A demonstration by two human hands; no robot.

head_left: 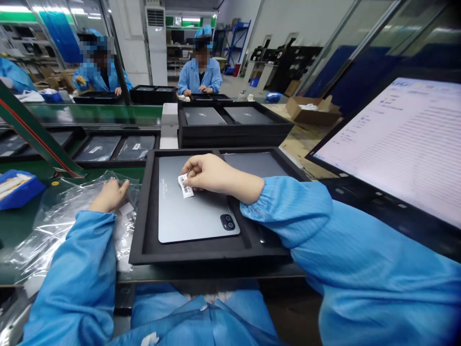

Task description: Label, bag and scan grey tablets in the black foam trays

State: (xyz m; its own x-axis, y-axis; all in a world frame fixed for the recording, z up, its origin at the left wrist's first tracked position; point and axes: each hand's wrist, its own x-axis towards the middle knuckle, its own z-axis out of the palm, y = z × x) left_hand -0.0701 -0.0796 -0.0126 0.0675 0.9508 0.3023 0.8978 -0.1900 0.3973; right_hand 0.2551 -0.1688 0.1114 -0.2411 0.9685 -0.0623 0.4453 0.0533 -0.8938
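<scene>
A silver tablet [196, 211] lies back up in the left compartment of a black foam tray [194, 255], its dark camera block [227, 222] toward the near right corner. Over the tablet's back, my right hand [207, 174] pinches a small white barcode label [186, 186] between thumb and fingers. Whether the label touches the metal I cannot tell. My left hand [110, 194] rests on clear plastic bags [68, 216] left of the tray, thumb apart from the slightly bent fingers. Another dark tablet [255, 163] lies in the tray's right compartment, partly hidden by my right arm.
Stacked black trays [234, 137] with tablets stand behind. More tablets in trays [97, 148] sit at the left beyond a green slanted post [43, 129]. A blue bin [21, 190] is at far left, a laptop [392, 149] at right. Co-workers [200, 77] sit across.
</scene>
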